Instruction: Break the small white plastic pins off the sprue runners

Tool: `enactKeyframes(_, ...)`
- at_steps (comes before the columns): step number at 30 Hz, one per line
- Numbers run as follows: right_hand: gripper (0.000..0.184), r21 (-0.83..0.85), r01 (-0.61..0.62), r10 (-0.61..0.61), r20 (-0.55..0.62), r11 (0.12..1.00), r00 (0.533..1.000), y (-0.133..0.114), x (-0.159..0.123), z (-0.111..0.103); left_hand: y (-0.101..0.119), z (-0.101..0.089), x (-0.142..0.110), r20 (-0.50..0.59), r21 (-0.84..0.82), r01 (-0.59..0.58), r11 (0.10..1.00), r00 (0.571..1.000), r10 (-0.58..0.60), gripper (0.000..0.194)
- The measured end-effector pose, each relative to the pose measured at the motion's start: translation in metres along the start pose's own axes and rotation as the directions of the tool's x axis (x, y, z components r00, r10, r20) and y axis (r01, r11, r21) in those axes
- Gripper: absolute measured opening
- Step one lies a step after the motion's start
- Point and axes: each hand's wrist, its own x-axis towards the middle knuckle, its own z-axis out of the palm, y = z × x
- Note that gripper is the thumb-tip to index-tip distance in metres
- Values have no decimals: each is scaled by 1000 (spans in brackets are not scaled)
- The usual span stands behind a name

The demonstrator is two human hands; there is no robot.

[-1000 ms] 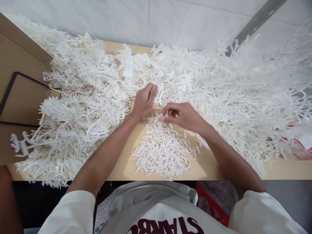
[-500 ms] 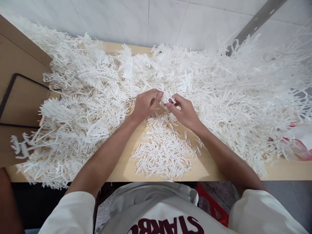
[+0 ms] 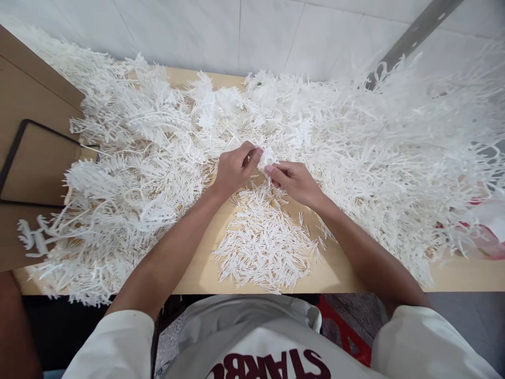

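My left hand is closed in a pinch, thumb against fingers, on a white branched plastic strip that sticks out to its right. Just to the right and slightly nearer to me, my right hand also has thumb and forefinger pressed together. What sits in that right pinch is too small to make out. Below both hands, a pile of short thin white plastic sticks lies loose on the tan tabletop.
Tangled heaps of white branched plastic strips cover the left side and right side. A cardboard box with a black metal frame stands left. A red-and-white plastic bag lies right. A tiled wall rises behind.
My right hand's fingers have closed from a looser curl, and the white pieces between its fingers no longer show. The left hand has barely moved.
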Motion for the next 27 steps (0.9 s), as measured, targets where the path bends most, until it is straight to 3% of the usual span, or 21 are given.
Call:
enactKeyframes(2,41,-137,92,-91,12,986,996,-3,-3,0,-1,-1,1,38,9,-29,1000,999,29,28)
enactKeyframes(4,39,-171,210,-195,101,963,976,-10,-10,3,-2,-2,3,48,-4,3,1000,999,-3,31)
enactKeyframes(6,39,-98,365,-323,296,926,899,-21,-20,9,-4,-3,6,-12,-52,124,991,992,-124,34)
enactKeyframes(8,39,-22,481,-414,474,877,777,-30,-28,15,-4,-5,7,-47,-128,240,962,968,-247,35)
enactKeyframes(9,39,-34,476,-405,474,879,782,-32,-30,16,-3,-5,7,-22,-158,263,952,963,-270,35)
enactKeyframes(10,38,-74,416,-352,414,907,840,-32,-30,16,-2,-6,6,25,-179,265,947,964,-265,34)
enactKeyframes(12,40,-222,226,-187,184,949,965,-24,-25,12,2,-7,4,109,-194,249,949,967,-231,34)
enactKeyframes(14,47,-342,29,-64,-91,939,994,-11,-15,4,5,-7,2,128,-185,240,953,967,-219,34)
enactKeyframes(15,49,-364,-15,-38,-137,931,990,-5,-10,0,6,-7,2,130,-174,235,956,968,-214,33)
enactKeyframes(17,48,-377,8,-55,-113,926,992,4,-2,-5,7,-7,1,155,-141,198,970,972,-175,32)
enactKeyframes(20,41,-402,154,-159,19,903,987,7,2,-5,6,-6,1,170,-93,129,987,979,-112,29)
enactKeyframes(23,41,-435,248,-242,69,866,968,3,-1,0,4,-5,1,154,-79,96,992,985,-83,27)
enactKeyframes(27,40,-259,289,-273,95,922,957,-6,-8,7,3,-4,1,186,-91,50,995,982,-32,27)
